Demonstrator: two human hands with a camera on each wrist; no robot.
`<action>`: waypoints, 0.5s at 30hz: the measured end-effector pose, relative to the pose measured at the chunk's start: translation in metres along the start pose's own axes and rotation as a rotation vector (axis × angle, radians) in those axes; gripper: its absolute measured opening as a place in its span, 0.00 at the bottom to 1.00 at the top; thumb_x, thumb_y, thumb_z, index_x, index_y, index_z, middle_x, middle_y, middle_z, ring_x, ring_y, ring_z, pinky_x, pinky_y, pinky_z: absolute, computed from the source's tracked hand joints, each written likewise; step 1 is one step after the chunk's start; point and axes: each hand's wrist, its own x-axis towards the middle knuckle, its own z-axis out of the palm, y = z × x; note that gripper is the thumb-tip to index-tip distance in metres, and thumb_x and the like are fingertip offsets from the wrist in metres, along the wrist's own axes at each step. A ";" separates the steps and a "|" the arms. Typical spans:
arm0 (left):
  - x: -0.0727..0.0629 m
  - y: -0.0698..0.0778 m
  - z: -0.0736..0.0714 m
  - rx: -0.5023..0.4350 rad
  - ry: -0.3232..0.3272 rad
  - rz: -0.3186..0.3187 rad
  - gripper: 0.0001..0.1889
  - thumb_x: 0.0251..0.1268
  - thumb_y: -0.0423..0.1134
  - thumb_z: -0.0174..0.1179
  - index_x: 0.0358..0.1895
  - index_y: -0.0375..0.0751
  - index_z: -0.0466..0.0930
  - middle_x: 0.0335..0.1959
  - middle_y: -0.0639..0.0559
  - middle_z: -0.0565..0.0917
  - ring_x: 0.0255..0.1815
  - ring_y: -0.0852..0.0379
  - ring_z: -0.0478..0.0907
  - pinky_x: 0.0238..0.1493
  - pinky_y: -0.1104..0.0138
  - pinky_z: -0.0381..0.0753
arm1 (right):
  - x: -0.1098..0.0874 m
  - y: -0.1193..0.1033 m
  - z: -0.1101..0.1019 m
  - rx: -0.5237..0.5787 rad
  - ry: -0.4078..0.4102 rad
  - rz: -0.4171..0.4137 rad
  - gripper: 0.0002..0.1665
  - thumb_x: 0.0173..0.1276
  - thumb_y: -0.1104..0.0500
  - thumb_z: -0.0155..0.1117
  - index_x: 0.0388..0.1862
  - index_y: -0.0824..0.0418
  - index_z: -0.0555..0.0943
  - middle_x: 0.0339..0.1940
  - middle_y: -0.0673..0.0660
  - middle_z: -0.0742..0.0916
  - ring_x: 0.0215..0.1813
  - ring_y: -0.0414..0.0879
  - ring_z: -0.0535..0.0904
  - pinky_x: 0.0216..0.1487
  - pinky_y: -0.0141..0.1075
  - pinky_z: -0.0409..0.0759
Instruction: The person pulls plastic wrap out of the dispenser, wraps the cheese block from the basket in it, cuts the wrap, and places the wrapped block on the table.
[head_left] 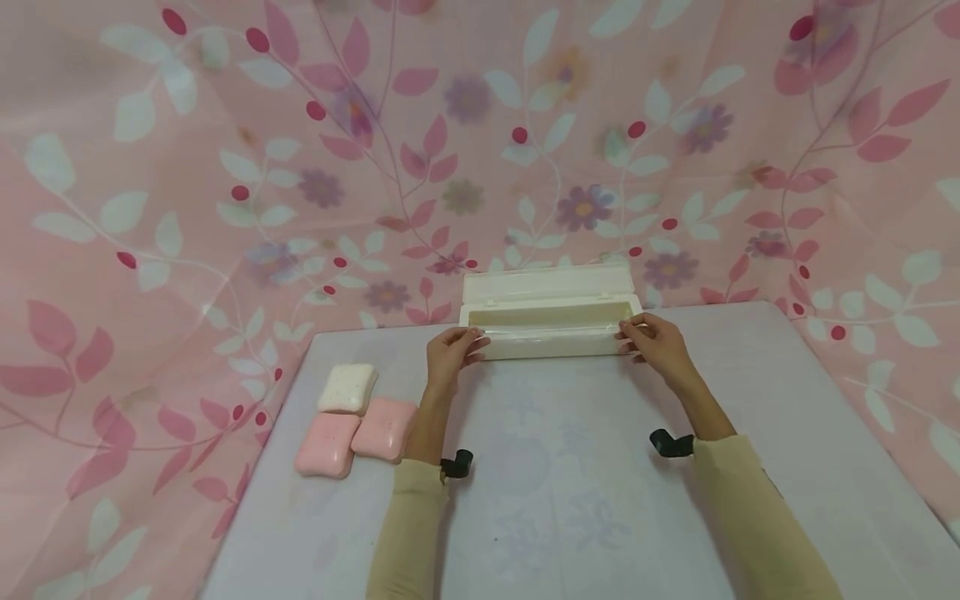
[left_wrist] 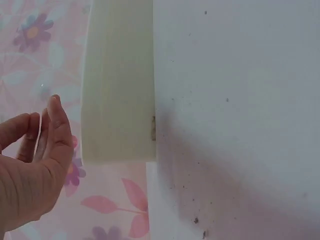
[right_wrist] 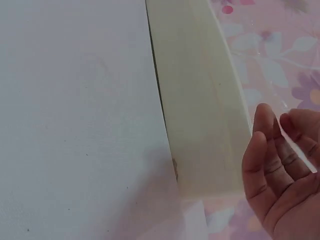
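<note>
Evidently, both hands are at work over the long white box (head_left: 555, 345), which stands at the far edge of the pale table (head_left: 562, 492), close to the floral cloth (head_left: 450, 125) hanging behind. Its hinged lid (head_left: 547, 286) is swung up and back, so the hollow inside shows along the whole length. The left hand (head_left: 448, 357) is at the box's left end, thumb and fingertips pinched together, and the right hand (head_left: 662, 346) mirrors it at the right end. Between them, above the front of the opening, they hold a thin clear strip (right_wrist: 297, 149); its edge shows as a bright line among the right hand's fingers in the right wrist view, while most of it is too transparent to trace. Whether any fingertip touches the box rim, I cannot tell. Well to the left on the table lie three rounded, pillow-shaped pieces, close together: a white piece (head_left: 348, 387) at the back, a pink piece (head_left: 327, 445) in front of it, and a second pink piece (head_left: 382, 427) to the right, partly behind the left forearm. Both arms wear light tan sleeves (head_left: 757, 508).
</note>
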 end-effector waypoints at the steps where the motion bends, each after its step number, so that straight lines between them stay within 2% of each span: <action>1: 0.000 0.000 0.000 -0.009 0.000 0.010 0.10 0.66 0.30 0.63 0.43 0.23 0.81 0.41 0.34 0.86 0.42 0.44 0.86 0.42 0.53 0.83 | 0.000 -0.001 0.000 0.007 0.005 -0.012 0.22 0.74 0.51 0.60 0.49 0.70 0.78 0.46 0.66 0.87 0.37 0.45 0.86 0.34 0.38 0.84; 5: -0.001 -0.003 -0.002 -0.023 -0.013 0.054 0.10 0.66 0.29 0.63 0.43 0.21 0.81 0.39 0.37 0.85 0.42 0.47 0.86 0.45 0.51 0.82 | -0.006 -0.012 0.002 0.056 0.032 -0.070 0.20 0.74 0.56 0.60 0.50 0.74 0.77 0.50 0.71 0.82 0.38 0.41 0.85 0.35 0.41 0.84; 8: -0.001 -0.004 -0.003 -0.032 -0.022 0.090 0.11 0.66 0.28 0.63 0.43 0.20 0.80 0.40 0.37 0.84 0.46 0.40 0.84 0.46 0.51 0.82 | -0.011 -0.023 0.005 0.075 0.076 -0.116 0.19 0.74 0.59 0.60 0.49 0.76 0.76 0.48 0.73 0.81 0.38 0.38 0.84 0.33 0.37 0.84; 12: -0.002 -0.005 -0.004 -0.020 -0.029 0.140 0.11 0.66 0.27 0.63 0.44 0.18 0.79 0.51 0.31 0.78 0.50 0.31 0.79 0.47 0.52 0.82 | -0.015 -0.029 0.007 0.080 0.132 -0.172 0.16 0.72 0.62 0.61 0.47 0.77 0.76 0.50 0.67 0.79 0.38 0.39 0.84 0.32 0.36 0.83; 15: -0.002 -0.005 -0.005 -0.001 -0.046 0.174 0.12 0.66 0.27 0.62 0.44 0.17 0.78 0.58 0.27 0.73 0.50 0.35 0.79 0.46 0.52 0.82 | -0.014 -0.028 0.008 0.109 0.145 -0.209 0.15 0.71 0.64 0.62 0.46 0.78 0.77 0.53 0.61 0.76 0.40 0.43 0.85 0.32 0.36 0.83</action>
